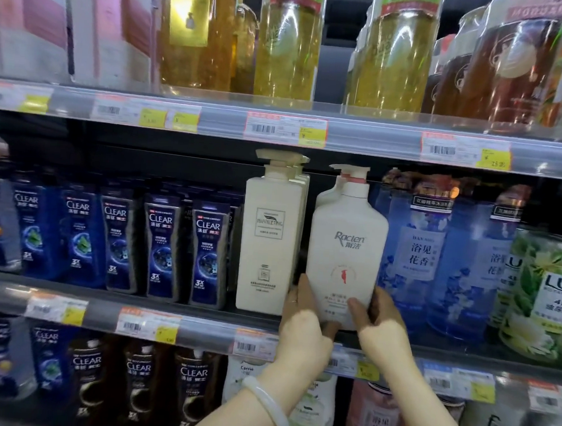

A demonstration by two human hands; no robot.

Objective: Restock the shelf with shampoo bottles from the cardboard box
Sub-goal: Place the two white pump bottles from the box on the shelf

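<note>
In the head view, a white Raclen bottle with a pump top was held upright at the front of the middle shelf. It was gripped low down from both sides. The left hand was wrapped round its lower left edge, and a pale bangle was worn on that wrist. The right hand was curled round the lower right edge, with the thumb laid across the front. Whether the bottle's base rested on the shelf could not be told, as it was hidden by the hands.

Just behind the Raclen bottle, more white pump bottles were seen. Just left of it, a cream bottle was stood. Further left of it, dark blue Clear bottles were lined up. Just right of it, blue flower bottles were stood, and beyond them a green Lux bottle.
</note>
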